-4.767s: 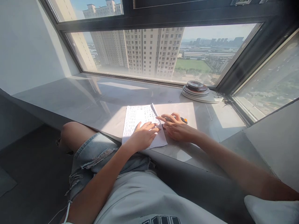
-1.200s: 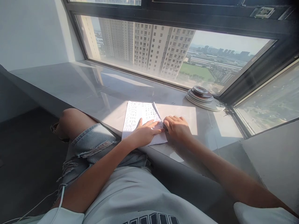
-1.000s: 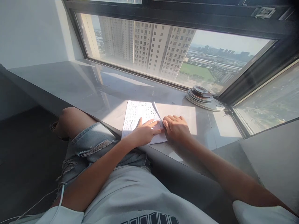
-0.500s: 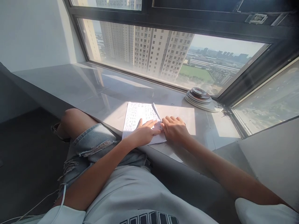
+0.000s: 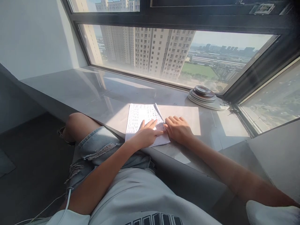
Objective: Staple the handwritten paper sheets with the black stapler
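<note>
A sheet of paper [image 5: 136, 118] covered in rows of dark marks lies on the windowsill in front of me, partly in sunlight. Its right edge is turned up into a narrow fold [image 5: 158, 112] that slants down toward my right hand. My left hand [image 5: 148, 135] rests on the sheet's lower right part, palm down with fingers spread. At the sheet's right edge, my right hand [image 5: 177, 128] is closed, its fingers curled over the folded edge. The thumbs and fingertips of both hands come close together there, and the paper under them is partly hidden.
A stack of plates [image 5: 203, 97] with a dark dish on top sits in the sill's corner by the window frame [image 5: 254, 76]. Bent legs in denim shorts [image 5: 100, 147] are against the sill's front edge. A white cable [image 5: 67, 201] runs by my left arm.
The whole view has shifted slightly, so everything appears a little farther right. Both hands keep nearly the same place on the paper, and the fold looks much the same.
</note>
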The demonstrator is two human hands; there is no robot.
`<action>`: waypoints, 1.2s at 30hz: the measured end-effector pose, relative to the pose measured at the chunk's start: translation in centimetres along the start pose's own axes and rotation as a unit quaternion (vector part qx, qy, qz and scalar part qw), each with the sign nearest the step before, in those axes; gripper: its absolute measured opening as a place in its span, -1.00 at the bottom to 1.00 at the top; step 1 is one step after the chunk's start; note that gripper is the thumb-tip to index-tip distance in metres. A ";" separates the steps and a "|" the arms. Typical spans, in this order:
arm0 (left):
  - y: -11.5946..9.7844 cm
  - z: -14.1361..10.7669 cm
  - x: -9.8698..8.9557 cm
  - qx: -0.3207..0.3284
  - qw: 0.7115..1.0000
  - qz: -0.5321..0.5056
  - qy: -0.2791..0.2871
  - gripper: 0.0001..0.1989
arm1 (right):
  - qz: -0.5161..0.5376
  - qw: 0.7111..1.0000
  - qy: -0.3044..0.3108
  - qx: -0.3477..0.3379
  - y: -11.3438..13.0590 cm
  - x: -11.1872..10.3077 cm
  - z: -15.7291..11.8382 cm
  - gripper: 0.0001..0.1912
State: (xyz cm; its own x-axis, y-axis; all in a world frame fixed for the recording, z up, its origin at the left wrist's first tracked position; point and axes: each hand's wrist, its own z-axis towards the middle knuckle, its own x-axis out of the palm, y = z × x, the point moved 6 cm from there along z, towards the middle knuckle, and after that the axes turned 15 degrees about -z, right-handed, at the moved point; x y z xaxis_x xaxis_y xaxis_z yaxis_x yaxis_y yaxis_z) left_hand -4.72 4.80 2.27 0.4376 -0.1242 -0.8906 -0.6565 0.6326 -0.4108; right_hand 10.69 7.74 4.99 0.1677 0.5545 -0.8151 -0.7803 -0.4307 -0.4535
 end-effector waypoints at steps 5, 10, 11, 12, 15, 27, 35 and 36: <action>0.1 0.0 -0.1 -0.004 1.000 0.001 0.000 -0.53 | 0.057 0.997 -0.012 0.048 -2.0 0.4 0.0 -0.70; 0.1 0.0 -0.1 -0.003 1.000 0.025 0.004 -0.47 | 0.013 0.987 -0.013 0.157 -4.8 1.7 -0.5 -0.71; 0.0 0.0 -0.1 -0.001 1.000 0.028 0.006 -0.47 | 0.006 0.986 -0.005 0.164 -5.2 2.0 -0.6 -0.71; -0.1 0.1 -0.1 0.003 1.000 0.029 0.008 -0.47 | -0.001 0.986 0.005 0.167 -5.4 2.3 -0.6 -0.71; -0.5 0.3 -0.1 0.022 0.999 0.029 0.006 -0.49 | -0.018 0.987 0.033 0.159 -5.5 2.7 -0.4 -0.69; -1.3 1.5 0.1 0.060 0.994 0.093 0.016 -0.48 | -0.025 0.985 0.053 0.163 -5.1 2.6 -0.3 -0.66; -1.0 1.1 0.4 0.038 0.996 0.076 0.019 -0.37 | -0.027 0.980 0.094 0.173 -5.1 2.7 -0.2 -0.64; -1.0 1.0 0.4 0.037 0.996 0.077 0.018 -0.37 | -0.027 0.980 0.095 0.173 -5.1 2.8 -0.2 -0.64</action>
State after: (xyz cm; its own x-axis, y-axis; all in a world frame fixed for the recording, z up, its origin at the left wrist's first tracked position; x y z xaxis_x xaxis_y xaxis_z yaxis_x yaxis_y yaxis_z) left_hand -3.25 4.91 2.55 0.3117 -0.0484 -0.9490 -0.6666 0.7006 -0.2547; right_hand 15.24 11.30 4.96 0.2975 0.4128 -0.8609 -0.9194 -0.1190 -0.3748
